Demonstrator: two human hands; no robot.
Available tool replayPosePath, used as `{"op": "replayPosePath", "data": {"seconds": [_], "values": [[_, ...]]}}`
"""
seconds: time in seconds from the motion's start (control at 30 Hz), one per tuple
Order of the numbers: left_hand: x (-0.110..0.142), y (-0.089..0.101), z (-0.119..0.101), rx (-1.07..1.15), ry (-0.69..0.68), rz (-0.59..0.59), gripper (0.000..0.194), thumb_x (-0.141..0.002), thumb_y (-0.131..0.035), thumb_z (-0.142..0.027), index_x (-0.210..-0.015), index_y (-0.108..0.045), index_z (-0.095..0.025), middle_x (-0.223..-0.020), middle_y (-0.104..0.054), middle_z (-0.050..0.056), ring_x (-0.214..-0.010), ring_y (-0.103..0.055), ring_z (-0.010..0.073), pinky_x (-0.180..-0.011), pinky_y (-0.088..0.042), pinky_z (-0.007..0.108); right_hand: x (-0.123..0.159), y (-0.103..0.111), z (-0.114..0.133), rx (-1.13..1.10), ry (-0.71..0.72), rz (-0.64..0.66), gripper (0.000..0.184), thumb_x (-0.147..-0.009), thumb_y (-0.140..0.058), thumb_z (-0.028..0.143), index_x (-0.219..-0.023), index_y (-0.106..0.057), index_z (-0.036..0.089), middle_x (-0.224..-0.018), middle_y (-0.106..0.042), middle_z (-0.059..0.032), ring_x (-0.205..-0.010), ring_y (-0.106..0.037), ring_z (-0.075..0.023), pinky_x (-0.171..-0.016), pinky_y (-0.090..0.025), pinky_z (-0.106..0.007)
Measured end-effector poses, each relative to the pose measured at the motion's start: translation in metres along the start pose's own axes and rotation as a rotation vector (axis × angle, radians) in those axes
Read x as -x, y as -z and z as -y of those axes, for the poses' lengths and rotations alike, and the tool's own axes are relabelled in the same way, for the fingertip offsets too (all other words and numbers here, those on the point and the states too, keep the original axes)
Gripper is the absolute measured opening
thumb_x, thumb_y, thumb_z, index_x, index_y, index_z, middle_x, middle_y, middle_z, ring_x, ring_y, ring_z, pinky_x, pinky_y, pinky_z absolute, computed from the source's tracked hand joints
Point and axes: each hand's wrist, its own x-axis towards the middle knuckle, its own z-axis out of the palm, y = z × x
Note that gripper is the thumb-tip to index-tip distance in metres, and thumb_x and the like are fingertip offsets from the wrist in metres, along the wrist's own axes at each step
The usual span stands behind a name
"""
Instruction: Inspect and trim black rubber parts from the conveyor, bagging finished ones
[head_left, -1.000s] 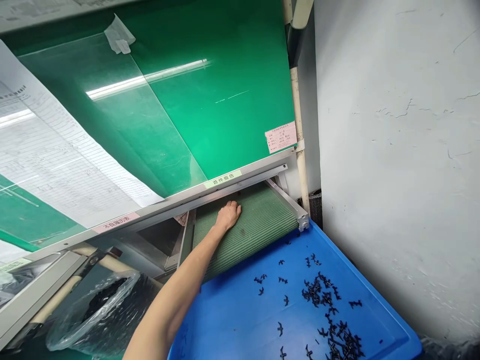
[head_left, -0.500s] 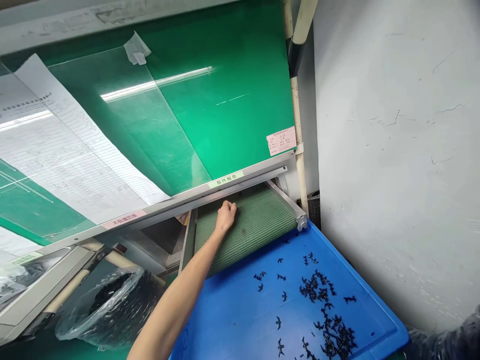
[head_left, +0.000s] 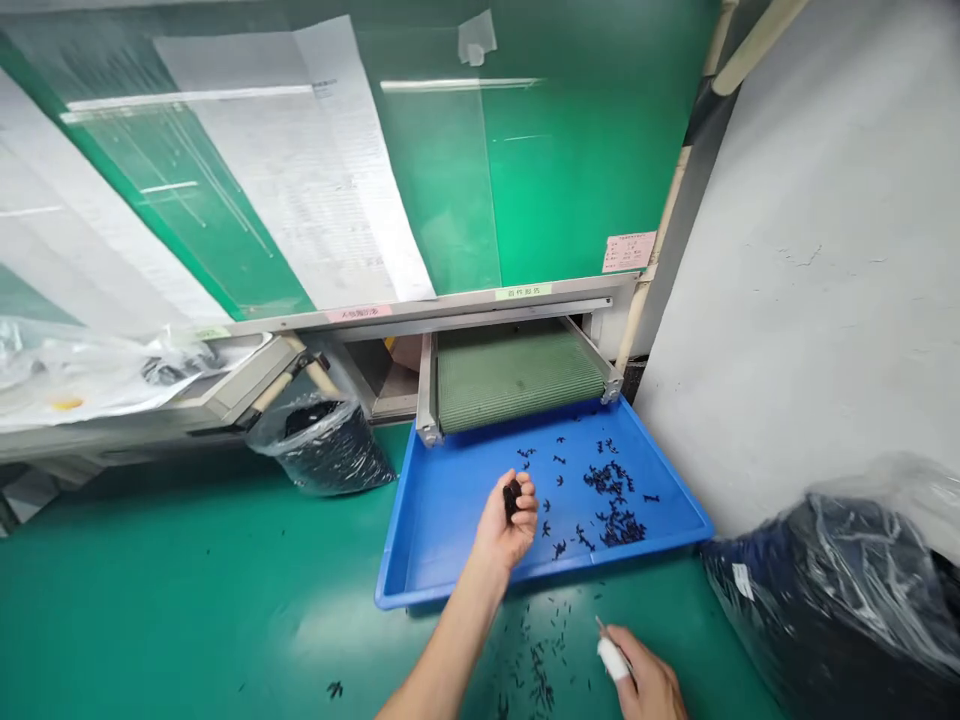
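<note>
My left hand (head_left: 510,522) hovers over the front of a blue tray (head_left: 442,520), fingers pinched on a small black plastic part (head_left: 511,494). Several more black parts (head_left: 611,500) lie scattered in the tray's right half. My right hand (head_left: 645,682) is low over the green table, close to loose black parts (head_left: 536,660). Its forefinger is wrapped in white tape, and a thin pointed thing I cannot make out shows at the fingertip. A green ribbed conveyor belt (head_left: 517,375) ends at the tray's far edge.
A clear bag of black parts (head_left: 322,445) stands left of the tray, and a large dark bag (head_left: 840,580) sits at the right by the white wall. A green panel with papers (head_left: 315,170) rises behind the belt. The green table (head_left: 187,580) spreads to the left.
My left hand has come back from the conveyor belt to above the tray and now grips a black part. The view has pulled back, and my right hand has come into sight.
</note>
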Motion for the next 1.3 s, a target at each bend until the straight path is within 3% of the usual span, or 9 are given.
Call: {"op": "replayPosePath", "data": {"seconds": [0.17,0.27,0.37,0.57,0.73,0.83,1.03,1.17,1.3], "values": [[0.046,0.057,0.048,-0.196,0.150,-0.049,0.020,-0.090,-0.048,-0.030,-0.081,-0.053,-0.013,-0.059,-0.049,-0.002,-0.037,-0.040,0.0016,-0.029,-0.018,0.007,0.005,0.031,0.075,-0.035,0.051,-0.068,0.027,-0.084,-0.042,0.027,-0.093,-0.066,0.021,-0.089,-0.072,-0.0061,-0.079,-0.068,-0.0181,-0.067,-0.054,-0.024],[0.068,0.088,0.071,-0.363,0.220,-0.038,0.024,-0.089,-0.045,-0.033,-0.082,-0.056,-0.012,-0.057,-0.049,-0.002,-0.034,-0.038,0.0027,-0.028,-0.014,0.010,0.013,0.037,0.118,-0.069,0.092,0.027,0.027,-0.086,-0.041,0.021,-0.100,-0.064,0.022,-0.090,-0.067,-0.0046,-0.083,-0.063,-0.0161,-0.072,-0.051,-0.024],[0.086,0.110,0.083,-0.495,0.206,-0.101,0.028,-0.086,-0.047,-0.038,-0.076,-0.054,-0.014,-0.053,-0.048,-0.003,-0.032,-0.038,0.0043,-0.029,-0.013,0.013,0.020,0.034,0.138,-0.094,0.143,0.198,0.032,-0.086,-0.039,0.014,-0.106,-0.062,0.024,-0.097,-0.062,-0.0039,-0.089,-0.060,-0.0150,-0.078,-0.048,-0.026],[0.108,0.132,0.079,-0.662,0.162,-0.103,0.025,-0.079,-0.054,-0.038,-0.072,-0.054,-0.014,-0.054,-0.050,-0.003,-0.032,-0.039,0.0041,-0.029,-0.014,0.015,0.031,0.030,0.142,-0.022,0.197,0.493,0.045,-0.080,-0.037,0.005,-0.112,-0.059,0.028,-0.107,-0.057,-0.0016,-0.094,-0.057,-0.0131,-0.083,-0.045,-0.027],[0.115,0.142,0.081,-0.729,0.195,-0.067,0.034,-0.079,-0.054,-0.048,-0.071,-0.055,-0.015,-0.053,-0.054,-0.001,-0.032,-0.039,0.0050,-0.029,-0.016,0.016,0.036,0.031,0.147,0.081,0.208,0.596,0.028,-0.082,-0.049,0.018,-0.106,-0.060,0.028,-0.097,-0.057,0.0000,-0.074,-0.055,-0.0118,-0.064,-0.044,-0.024],[0.115,0.148,0.082,-0.698,0.212,-0.048,0.037,-0.079,-0.054,-0.051,-0.077,-0.058,-0.014,-0.058,-0.058,0.001,-0.034,-0.042,0.0052,-0.029,-0.017,0.016,0.037,0.029,0.148,0.109,0.220,0.581,0.020,-0.082,-0.050,0.020,-0.097,-0.063,0.026,-0.093,-0.058,-0.0001,-0.071,-0.054,-0.0122,-0.064,-0.044,-0.025],[0.116,0.159,0.076,-0.587,0.191,-0.026,0.036,-0.080,-0.055,-0.048,-0.084,-0.060,-0.013,-0.055,-0.054,-0.002,-0.037,-0.046,0.0071,-0.030,-0.023,0.017,0.036,0.019,0.142,0.051,0.305,0.549,0.040,-0.079,-0.034,0.003,-0.102,-0.059,0.025,-0.106,-0.060,-0.0023,-0.092,-0.057,-0.0141,-0.079,-0.044,-0.027],[0.122,0.163,0.073,-0.520,0.182,0.023,0.032,-0.080,-0.058,-0.044,-0.088,-0.060,-0.012,-0.070,-0.062,0.003,-0.039,-0.045,0.0048,-0.032,-0.021,0.016,0.034,0.014,0.135,0.074,0.303,0.380,0.028,-0.085,-0.034,0.008,-0.094,-0.056,0.021,-0.090,-0.058,-0.0028,-0.078,-0.054,-0.0136,-0.069,-0.044,-0.025],[0.129,0.165,0.071,-0.452,0.198,0.019,0.032,-0.080,-0.060,-0.044,-0.089,-0.058,-0.013,-0.071,-0.060,0.002,-0.039,-0.037,0.0020,-0.033,-0.016,0.014,0.033,0.012,0.134,0.017,0.357,0.295,0.025,-0.088,-0.035,0.011,-0.096,-0.057,0.020,-0.096,-0.058,-0.0052,-0.084,-0.056,-0.0142,-0.074,-0.045,-0.026]]}}
